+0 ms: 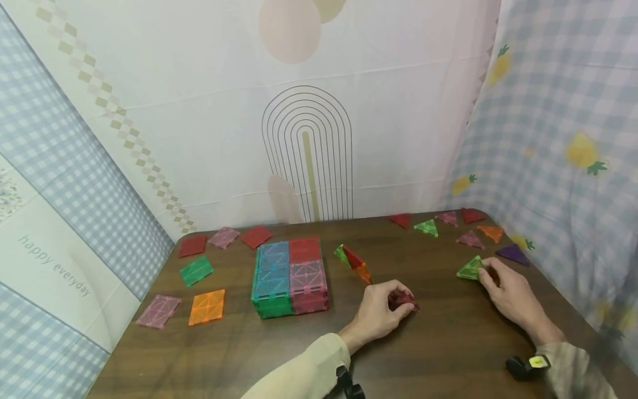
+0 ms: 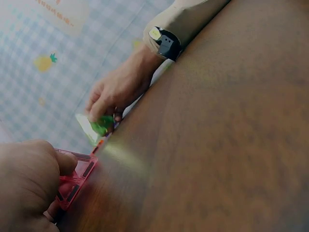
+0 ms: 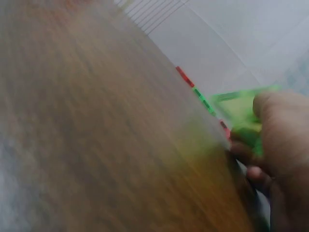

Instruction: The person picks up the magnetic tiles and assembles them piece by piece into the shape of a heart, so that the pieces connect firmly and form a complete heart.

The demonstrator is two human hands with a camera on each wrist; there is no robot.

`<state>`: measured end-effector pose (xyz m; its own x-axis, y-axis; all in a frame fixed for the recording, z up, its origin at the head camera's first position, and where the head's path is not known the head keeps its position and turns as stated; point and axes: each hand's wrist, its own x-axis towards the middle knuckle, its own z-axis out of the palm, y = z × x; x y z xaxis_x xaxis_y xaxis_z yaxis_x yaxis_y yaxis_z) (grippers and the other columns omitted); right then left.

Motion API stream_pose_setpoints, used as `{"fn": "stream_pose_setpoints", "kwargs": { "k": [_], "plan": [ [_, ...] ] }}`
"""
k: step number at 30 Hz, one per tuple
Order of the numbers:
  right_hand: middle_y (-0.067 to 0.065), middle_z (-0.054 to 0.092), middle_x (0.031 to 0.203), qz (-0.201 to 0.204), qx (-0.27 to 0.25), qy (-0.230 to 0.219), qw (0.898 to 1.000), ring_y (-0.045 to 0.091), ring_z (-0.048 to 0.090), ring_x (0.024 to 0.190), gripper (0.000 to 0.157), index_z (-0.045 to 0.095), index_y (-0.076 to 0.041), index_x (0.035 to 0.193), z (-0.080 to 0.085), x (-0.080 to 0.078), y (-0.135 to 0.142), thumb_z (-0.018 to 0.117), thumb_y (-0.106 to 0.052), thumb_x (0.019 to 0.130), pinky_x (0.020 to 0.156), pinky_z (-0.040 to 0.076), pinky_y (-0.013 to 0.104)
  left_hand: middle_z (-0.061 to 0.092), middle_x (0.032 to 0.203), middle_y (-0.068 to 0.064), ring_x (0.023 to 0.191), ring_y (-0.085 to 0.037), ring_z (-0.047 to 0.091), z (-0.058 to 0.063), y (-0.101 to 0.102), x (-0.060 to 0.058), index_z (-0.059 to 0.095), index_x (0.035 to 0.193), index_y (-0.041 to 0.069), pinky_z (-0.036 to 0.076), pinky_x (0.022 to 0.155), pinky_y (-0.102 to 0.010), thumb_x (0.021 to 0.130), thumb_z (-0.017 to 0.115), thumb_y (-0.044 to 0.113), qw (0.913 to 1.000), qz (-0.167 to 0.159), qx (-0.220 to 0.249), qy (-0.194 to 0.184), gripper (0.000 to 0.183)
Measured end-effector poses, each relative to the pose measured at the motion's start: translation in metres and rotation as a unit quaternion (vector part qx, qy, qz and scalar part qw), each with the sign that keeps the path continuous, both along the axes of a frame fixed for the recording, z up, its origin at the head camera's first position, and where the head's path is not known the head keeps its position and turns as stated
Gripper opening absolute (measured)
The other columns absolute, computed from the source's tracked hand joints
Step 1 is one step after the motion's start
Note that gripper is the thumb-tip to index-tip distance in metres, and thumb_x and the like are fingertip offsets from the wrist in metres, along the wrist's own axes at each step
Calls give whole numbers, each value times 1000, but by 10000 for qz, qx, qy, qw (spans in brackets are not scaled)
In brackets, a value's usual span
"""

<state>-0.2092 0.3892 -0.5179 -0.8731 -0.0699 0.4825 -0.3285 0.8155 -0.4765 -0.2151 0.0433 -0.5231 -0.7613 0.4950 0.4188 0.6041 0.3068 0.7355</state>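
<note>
My left hand [image 1: 380,311] grips a pinkish-red magnetic tile [image 2: 79,169] low over the table, its fingers covering much of the tile. Off to the right, a green triangular magnetic tile [image 1: 469,269] is pinched between the thumb and fingers of my right hand [image 1: 514,295]; it looks raised above the wood in the right wrist view. Just beyond the left hand stands a small joined piece [image 1: 355,261] of green, red and orange triangles. A box-shaped block of magnetic tiles [image 1: 290,280], blue, red, pink and green, sits left of that piece.
Several loose triangles lie at the back right, among them a purple one [image 1: 513,254] and an orange one [image 1: 491,233]. Square tiles, including an orange square [image 1: 207,307] and a green square [image 1: 196,270], are spread on the left. Curtains [image 1: 224,138] hang behind the table [image 1: 199,360].
</note>
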Motion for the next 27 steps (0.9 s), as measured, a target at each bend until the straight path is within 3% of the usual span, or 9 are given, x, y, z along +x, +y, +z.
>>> {"fn": "stream_pose_setpoints", "kwargs": {
  "k": [2, 9, 12, 18, 27],
  "plan": [
    [7, 74, 98, -20, -438, -264, 9987, 1, 60, 75, 15, 67, -7, 124, 2, 0, -2, 67, -16, 113, 62, 46, 23, 78, 98, 9, 80, 12, 62, 0, 0, 0, 78, 110, 18, 54, 73, -9, 101, 85, 14, 10000, 8, -31, -13, 13],
    [4, 76, 101, 492, -1473, -974, 9831, 15, 60, 65, 20, 74, -9, 124, 9, 4, -17, 75, -21, 109, 56, 49, 29, 77, 99, 10, 84, 12, 61, 1, 1, -1, 78, 110, 19, 54, 77, -9, 101, 83, 12, 9999, 83, -118, 17, 13],
    [5, 78, 103, 835, -1677, -1210, 9748, 16, 62, 66, 18, 77, -9, 123, 10, 7, -29, 77, -19, 108, 56, 51, 30, 78, 98, 10, 83, 13, 62, 1, 2, -1, 79, 109, 19, 54, 76, -8, 100, 84, 11, 9998, 154, -93, -4, 13],
    [6, 78, 115, 1741, -1715, -1243, 9617, 17, 72, 87, 17, 81, -13, 123, 7, 8, -53, 77, -11, 106, 72, 60, 29, 81, 96, 11, 81, 14, 63, 2, 2, -1, 80, 110, 18, 53, 74, -8, 98, 88, 15, 9991, 399, -66, -122, 14],
    [13, 75, 114, 2593, -2266, -1486, 9270, 23, 76, 90, 19, 76, -7, 122, 3, 10, -70, 75, 0, 105, 75, 64, 32, 81, 93, 13, 81, 12, 63, 3, 2, 0, 80, 109, 19, 53, 75, -8, 98, 88, 17, 9978, 573, -102, -325, 13]
  ]
}}
